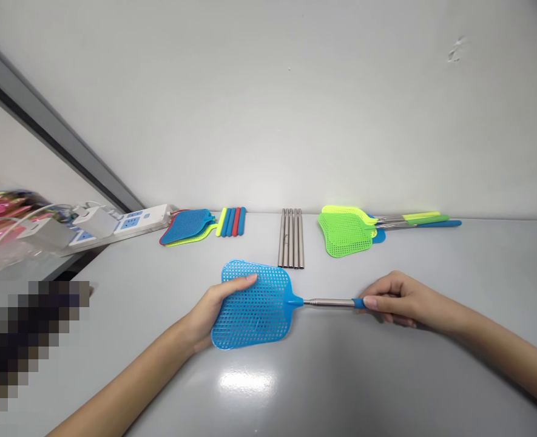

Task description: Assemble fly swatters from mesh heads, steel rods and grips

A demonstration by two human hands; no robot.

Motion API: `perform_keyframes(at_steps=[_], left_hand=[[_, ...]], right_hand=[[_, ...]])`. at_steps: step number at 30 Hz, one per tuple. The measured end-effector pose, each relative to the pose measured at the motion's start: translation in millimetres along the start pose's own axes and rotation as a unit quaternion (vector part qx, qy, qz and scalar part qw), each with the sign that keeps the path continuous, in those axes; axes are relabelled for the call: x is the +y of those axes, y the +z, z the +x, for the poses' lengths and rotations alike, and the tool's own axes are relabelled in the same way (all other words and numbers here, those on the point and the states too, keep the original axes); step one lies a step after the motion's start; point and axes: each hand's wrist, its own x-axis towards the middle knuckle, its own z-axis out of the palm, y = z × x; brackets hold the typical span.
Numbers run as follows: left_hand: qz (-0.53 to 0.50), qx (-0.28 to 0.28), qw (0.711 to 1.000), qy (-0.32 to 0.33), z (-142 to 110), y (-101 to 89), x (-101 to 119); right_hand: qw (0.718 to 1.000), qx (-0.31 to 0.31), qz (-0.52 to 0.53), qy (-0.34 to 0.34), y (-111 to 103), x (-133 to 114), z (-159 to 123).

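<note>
A blue fly swatter (259, 309) lies level across the middle of the view, its mesh head to the left. My left hand (211, 312) grips the head's left edge, thumb on top and the other fingers hidden beneath. At the other end, my right hand (393, 300) is closed around the blue grip, of which only a short piece shows. Between head and grip runs a metal rod (332, 303). Behind the swatter, several bare metal tubes (290, 238) lie side by side. Beyond my right hand rests a pile of swatters with a green head (347, 233) on top.
Several coloured grips (230, 222) lie in a row at the back left, beside loose swatter heads (189, 226). A white power strip (136, 220) with plugged-in adapters and cables stands farther left. A wall (277, 109) borders the grey table (341, 388).
</note>
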Motion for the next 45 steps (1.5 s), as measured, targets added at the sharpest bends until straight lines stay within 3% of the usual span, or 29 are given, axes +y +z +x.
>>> perform_keyframes(at_steps=[9, 15, 19, 37, 45], left_hand=[[0.004, -0.027, 1.0, -0.008, 0.8, -1.8, 0.7], [0.081, -0.057, 0.994, -0.055, -0.4, -2.0, 2.3], [0.112, -0.065, 0.99, -0.05, -0.5, -1.6, 2.7], [0.154, -0.041, 0.985, -0.063, -0.9, -2.8, 6.3], [0.17, 0.005, 0.983, -0.064, -0.8, -3.2, 6.1]], right_hand=[[1.0, -0.013, 0.0, -0.02, -3.8, 3.8, 1.1], [1.0, -0.012, -0.003, -0.019, -7.0, 9.8, 2.2], [1.0, -0.004, 0.004, -0.018, -7.3, 12.4, 3.1], [1.0, -0.001, 0.018, -0.018, -6.0, 11.3, 2.1], [1.0, 0.001, 0.024, -0.019, -6.1, 12.3, 2.5]])
